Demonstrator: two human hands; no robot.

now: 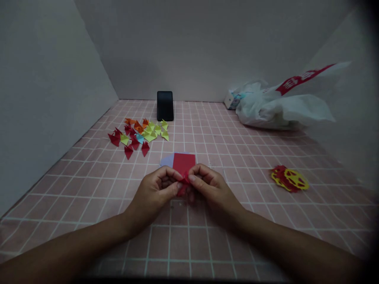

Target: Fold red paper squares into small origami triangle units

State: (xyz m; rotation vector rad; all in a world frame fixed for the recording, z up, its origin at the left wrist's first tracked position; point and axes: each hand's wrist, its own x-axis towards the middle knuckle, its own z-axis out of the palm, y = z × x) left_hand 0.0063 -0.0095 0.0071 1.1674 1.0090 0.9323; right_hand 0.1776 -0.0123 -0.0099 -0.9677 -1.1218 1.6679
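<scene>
Forearms (pixel 79 241) angle inward, left hand (pixel 152 192) and right hand (pixel 218 191) close together, fingers (pixel 169 191) pinched.

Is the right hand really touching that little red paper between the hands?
Touching. The head view shows the right hand pinching the little red paper, its thumb right on it.

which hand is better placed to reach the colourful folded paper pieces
Probably the left hand: the folded paper pieces lie ahead on its side, while the right hand is farther across. Both pinch the small red piece, though.
</scene>
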